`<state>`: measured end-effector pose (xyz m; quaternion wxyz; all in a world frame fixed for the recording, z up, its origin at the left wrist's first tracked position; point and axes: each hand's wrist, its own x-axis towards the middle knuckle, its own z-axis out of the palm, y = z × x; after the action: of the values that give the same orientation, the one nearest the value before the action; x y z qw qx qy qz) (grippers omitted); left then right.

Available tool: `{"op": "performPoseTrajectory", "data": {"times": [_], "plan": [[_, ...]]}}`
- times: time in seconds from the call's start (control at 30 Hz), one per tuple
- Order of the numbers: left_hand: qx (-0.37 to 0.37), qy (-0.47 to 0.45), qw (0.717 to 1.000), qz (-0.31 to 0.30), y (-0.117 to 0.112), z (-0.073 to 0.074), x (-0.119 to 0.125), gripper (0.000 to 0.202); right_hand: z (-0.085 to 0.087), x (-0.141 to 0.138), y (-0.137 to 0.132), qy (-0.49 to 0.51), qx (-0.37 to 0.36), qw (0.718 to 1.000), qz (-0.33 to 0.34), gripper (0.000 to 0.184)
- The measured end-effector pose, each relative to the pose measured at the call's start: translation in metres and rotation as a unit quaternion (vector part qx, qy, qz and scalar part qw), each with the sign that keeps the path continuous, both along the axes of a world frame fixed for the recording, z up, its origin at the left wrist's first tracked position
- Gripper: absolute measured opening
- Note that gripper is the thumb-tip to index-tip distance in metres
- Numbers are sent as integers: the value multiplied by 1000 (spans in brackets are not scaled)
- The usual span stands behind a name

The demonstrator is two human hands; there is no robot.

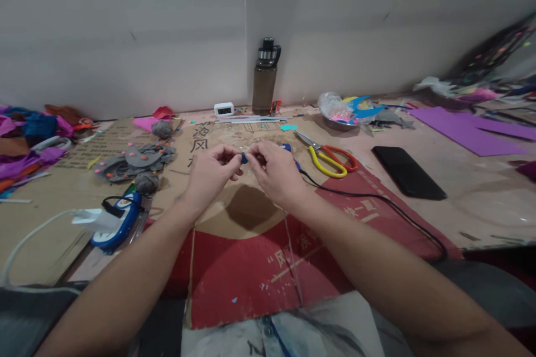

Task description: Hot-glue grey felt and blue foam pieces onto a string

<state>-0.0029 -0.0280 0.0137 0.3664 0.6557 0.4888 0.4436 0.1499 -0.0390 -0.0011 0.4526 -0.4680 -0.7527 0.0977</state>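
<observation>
Between my fingertips, just above the cardboard sheet (pixel 234 290), is a small dark blue piece (pixel 244 158); its kind is too small to make out. My left hand (pixel 214 170) pinches it from the left, thumb against forefinger. From the right, my right hand (pixel 274 170) pinches the same piece, its fingers bent and close together. Beyond my right hand lies a blue-handled tool (pixel 286 147) with a black cord (pixel 368 196), mostly hidden by the hand. Scissors (pixel 329 157) with one yellow and one red handle rest to the right of it.
A black phone (pixel 408 172) and purple sheets (pixel 456 131) lie at the right. At the back stand a bottle (pixel 264 81), a small white clock (pixel 224 109) and a bowl (pixel 341 124) of scraps. On the left are a blue power strip (pixel 117 228), grey pieces (pixel 134 163) and coloured scraps (pixel 37 128).
</observation>
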Motion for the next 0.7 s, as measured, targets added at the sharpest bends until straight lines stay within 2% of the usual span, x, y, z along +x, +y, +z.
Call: {"op": "performPoseTrajectory", "data": {"times": [0.17, 0.4, 0.57, 0.7], "plan": [[-14, -23, 999, 18, -1, 2, 3, 17, -4, -3, -2, -45, 27, 998, -21, 14], [-51, -87, 995, -9, 4, -1, 0, 18, -4, -6, -5, -84, 21, 996, -11, 18], [-88, -146, 985, -31, 11, -7, -4, 19, -2, -5, -7, -81, 8, 997, 16, 19], [-95, -180, 979, -25, 14, -9, -5, 21, 2, 0, -4, -51, 39, 997, 40, 31]]}}
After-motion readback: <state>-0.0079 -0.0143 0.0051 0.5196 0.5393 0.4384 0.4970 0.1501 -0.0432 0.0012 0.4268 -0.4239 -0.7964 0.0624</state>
